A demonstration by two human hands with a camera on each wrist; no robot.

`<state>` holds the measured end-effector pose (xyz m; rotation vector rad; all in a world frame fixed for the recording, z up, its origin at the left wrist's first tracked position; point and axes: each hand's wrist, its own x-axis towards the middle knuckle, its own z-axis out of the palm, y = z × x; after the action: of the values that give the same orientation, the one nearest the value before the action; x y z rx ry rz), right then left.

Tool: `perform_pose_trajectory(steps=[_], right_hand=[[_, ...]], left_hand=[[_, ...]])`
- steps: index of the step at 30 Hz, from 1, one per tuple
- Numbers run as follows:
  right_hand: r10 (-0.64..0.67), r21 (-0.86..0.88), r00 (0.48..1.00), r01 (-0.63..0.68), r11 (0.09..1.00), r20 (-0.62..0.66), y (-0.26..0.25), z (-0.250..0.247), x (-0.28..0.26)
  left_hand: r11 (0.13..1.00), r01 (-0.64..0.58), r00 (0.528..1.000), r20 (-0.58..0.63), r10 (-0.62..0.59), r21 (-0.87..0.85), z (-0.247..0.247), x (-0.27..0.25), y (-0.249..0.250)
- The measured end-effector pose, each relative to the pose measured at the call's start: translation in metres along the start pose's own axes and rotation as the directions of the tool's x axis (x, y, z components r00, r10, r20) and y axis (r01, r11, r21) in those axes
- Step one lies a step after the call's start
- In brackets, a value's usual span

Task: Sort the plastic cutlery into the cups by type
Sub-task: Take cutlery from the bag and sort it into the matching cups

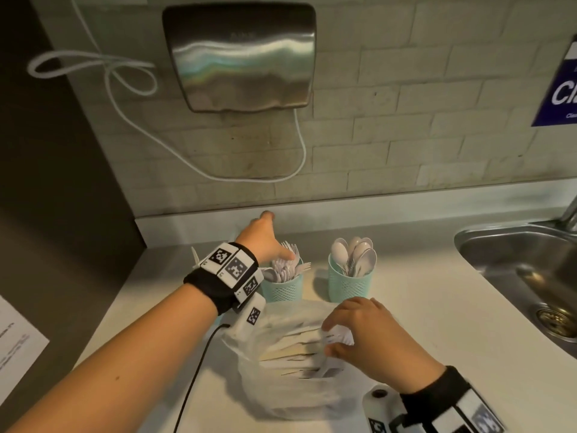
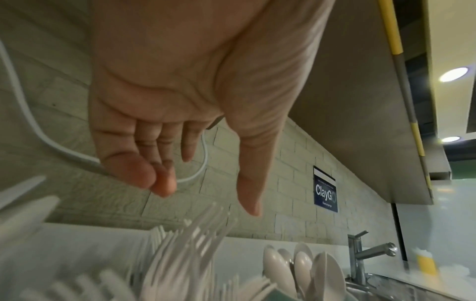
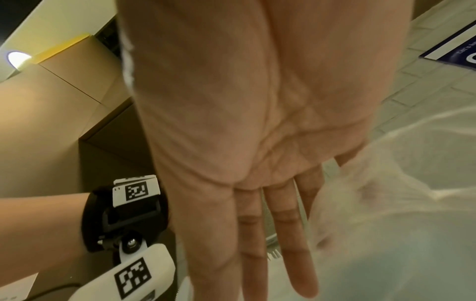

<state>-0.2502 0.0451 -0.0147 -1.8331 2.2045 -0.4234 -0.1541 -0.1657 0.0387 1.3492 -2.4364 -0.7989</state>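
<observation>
Two teal mesh cups stand on the counter: the left cup [image 1: 282, 289] holds forks [image 2: 185, 240], the right cup [image 1: 349, 285] holds spoons [image 2: 304, 262]. My left hand [image 1: 278, 235] hovers just above the forks, fingers relaxed and thumb out, holding nothing [image 2: 206, 195]. White knife tips [image 1: 195, 254] show behind my left wrist; what holds them is hidden. A translucent plastic bag [image 1: 281, 385] with loose white cutlery [image 1: 296, 348] lies nearer to me. My right hand [image 1: 327, 337] reaches into its mouth, fingers extended [image 3: 257, 244] over the cutlery, gripping nothing that I can see.
A steel sink [image 1: 515, 254] with a tap [image 1: 571, 214] lies at the right. A hand dryer [image 1: 240, 57] hangs on the tiled wall behind the cups. A black cable [image 1: 193, 370] trails from my left wrist over the counter. A paper sheet [image 1: 18, 339] lies far left.
</observation>
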Motion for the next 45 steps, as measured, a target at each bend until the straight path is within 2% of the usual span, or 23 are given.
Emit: perform_pose_trajectory(steps=[4,7,13,15,18,20,22,23,24,26,27,29,31,33,35,39,43,45], right_hand=[[-0.002,-0.019,1.0,0.002,1.0,0.003,-0.002,0.0,0.003],[-0.003,-0.021,1.0,0.003,1.0,0.023,-0.003,0.001,0.004],[-0.006,-0.009,0.998,0.006,1.0,0.06,-0.004,0.005,0.007],[0.01,-0.017,0.996,-0.008,1.0,0.09,-0.003,0.007,0.01],[0.022,-0.033,0.995,-0.018,0.999,0.097,-0.001,0.009,0.012],[0.005,-0.037,0.998,-0.002,0.999,0.068,0.001,0.01,0.013],[-0.061,-0.032,0.998,0.06,0.998,-0.03,0.002,0.008,0.012],[-0.107,-0.024,0.988,0.105,0.994,-0.11,0.002,0.006,0.011],[-0.145,-0.009,0.972,0.145,0.989,-0.186,0.003,0.003,0.009],[-0.18,0.038,0.94,0.199,0.979,-0.29,0.006,-0.003,0.002],[-0.179,0.063,0.939,0.206,0.977,-0.294,0.006,-0.006,-0.002],[-0.183,0.081,0.955,0.207,0.975,-0.235,0.007,-0.009,-0.01],[-0.168,0.058,0.981,0.174,0.983,-0.099,0.011,-0.004,-0.013],[-0.091,0.017,0.995,0.091,0.996,0.039,0.014,0.004,-0.014],[-0.007,-0.014,0.993,0.009,1.0,0.115,0.015,0.012,-0.014],[0.07,-0.129,0.988,-0.052,0.99,0.139,0.02,0.023,-0.008],[0.052,-0.143,0.981,-0.025,0.989,0.187,0.022,0.025,-0.007],[0.049,-0.145,0.976,-0.019,0.989,0.21,0.022,0.024,-0.01]], left_hand=[[0.999,-0.041,0.998,-0.041,0.042,0.025,-0.003,0.003,0.007],[0.987,-0.06,0.998,0.007,0.059,0.147,0.005,0.009,0.009],[0.944,0.031,0.995,0.078,-0.06,0.328,0.017,0.023,0.008],[0.944,0.007,0.997,0.071,-0.033,0.33,0.018,0.021,0.007],[0.96,-0.051,0.999,0.011,0.05,0.274,0.013,0.008,0.011],[0.981,-0.101,0.989,-0.087,0.116,0.164,0.003,-0.009,0.021],[0.977,-0.209,0.964,-0.164,0.211,0.033,-0.006,-0.033,0.038],[0.967,-0.256,0.955,-0.16,0.249,-0.021,-0.008,-0.045,0.047],[0.958,-0.274,0.958,-0.107,0.266,-0.077,-0.009,-0.058,0.053],[0.961,-0.226,0.958,0.14,0.249,-0.158,-0.006,-0.083,0.06],[0.97,-0.198,0.936,0.268,0.23,-0.14,-0.001,-0.092,0.059],[0.976,-0.218,0.891,0.408,0.2,-0.003,0.014,-0.102,0.051],[0.945,-0.268,0.885,0.435,0.165,0.188,0.032,-0.105,0.037],[0.904,-0.267,0.886,0.455,0.094,0.334,0.052,-0.104,0.021],[0.869,-0.251,0.883,0.469,0.025,0.427,0.073,-0.104,0.007],[0.827,-0.254,0.904,0.427,0.019,0.502,0.105,-0.109,-0.007],[0.74,-0.287,0.925,0.377,0.049,0.609,0.125,-0.118,-0.009],[0.71,-0.315,0.919,0.39,0.061,0.63,0.127,-0.12,-0.007]])
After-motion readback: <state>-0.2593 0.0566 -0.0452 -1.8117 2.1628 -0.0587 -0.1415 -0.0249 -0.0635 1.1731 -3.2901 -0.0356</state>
